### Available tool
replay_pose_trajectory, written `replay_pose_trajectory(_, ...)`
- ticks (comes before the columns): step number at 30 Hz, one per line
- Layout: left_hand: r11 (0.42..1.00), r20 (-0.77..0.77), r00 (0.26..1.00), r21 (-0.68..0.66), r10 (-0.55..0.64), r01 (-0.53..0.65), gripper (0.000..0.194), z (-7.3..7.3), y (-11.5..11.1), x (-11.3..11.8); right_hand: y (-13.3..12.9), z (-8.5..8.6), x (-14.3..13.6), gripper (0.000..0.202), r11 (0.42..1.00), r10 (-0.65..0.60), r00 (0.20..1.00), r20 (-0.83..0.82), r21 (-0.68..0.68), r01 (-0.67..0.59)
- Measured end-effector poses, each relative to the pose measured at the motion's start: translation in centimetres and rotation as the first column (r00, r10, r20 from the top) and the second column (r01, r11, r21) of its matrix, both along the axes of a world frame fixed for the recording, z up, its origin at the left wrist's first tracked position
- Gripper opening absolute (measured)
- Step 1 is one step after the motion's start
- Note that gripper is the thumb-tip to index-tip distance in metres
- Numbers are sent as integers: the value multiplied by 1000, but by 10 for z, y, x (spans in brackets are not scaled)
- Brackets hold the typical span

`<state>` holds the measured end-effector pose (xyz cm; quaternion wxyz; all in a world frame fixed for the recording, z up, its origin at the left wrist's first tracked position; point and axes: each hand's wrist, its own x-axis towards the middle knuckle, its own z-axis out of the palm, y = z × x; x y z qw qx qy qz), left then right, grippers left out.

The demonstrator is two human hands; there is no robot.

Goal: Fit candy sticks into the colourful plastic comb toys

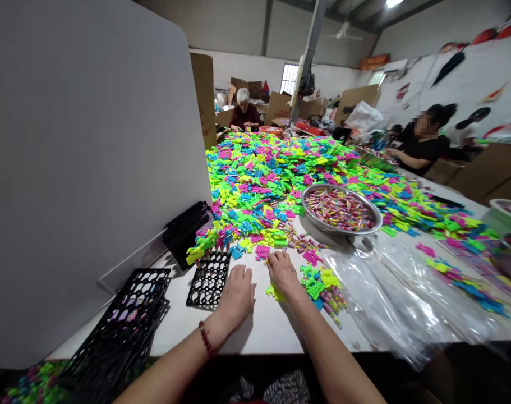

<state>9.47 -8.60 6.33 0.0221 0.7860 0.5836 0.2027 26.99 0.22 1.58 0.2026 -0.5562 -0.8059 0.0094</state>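
My left hand (236, 294) rests at the right edge of a black plastic tray with round holes (208, 280), fingers loosely stretched and nothing visible in them. At the tray's far end sit yellow plastic pieces (198, 252) with short striped sticks beneath them. My right hand (284, 275) is bent down with its fingertips closed at the edge of a pink comb-like plastic piece (262, 252); the fingertips are partly hidden. A yellow piece (274, 292) lies under the right wrist. To its right is a small heap of green pieces (314, 286) and striped sticks (333, 306).
A large heap of bright plastic pieces (276, 168) covers the table beyond. A metal bowl (378, 224) holds striped sticks. Clear plastic bags (390, 292) lie right. Black trays (129, 314) are stacked left, beside a grey panel (91, 168). Several people work farther off.
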Motion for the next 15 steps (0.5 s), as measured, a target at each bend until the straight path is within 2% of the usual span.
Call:
replay_pose_trajectory(2,997,-73,996,-52,54,-58,26,5,29,9,-14,3,7,20,1000,6,1000,4,0,-6)
replay_pose_trajectory(5,987,-79,987,-66,141,-147,37,4,69,20,-29,7,19,25,1000,3,1000,-18,-4,-3)
replay_pose_trajectory(8,971,-66,976,-109,205,-212,31,-3,95,25,-38,13,32,15,1000,0,992,-125,-30,-3)
replay_pose_trajectory(12,963,-34,981,-188,191,-194,20,-8,107,26,-43,19,44,14,997,-32,935,-352,-77,6)
replay_pose_trajectory(15,958,29,986,-242,163,-151,21,-7,105,26,-44,24,47,20,992,-100,834,-542,-122,39)
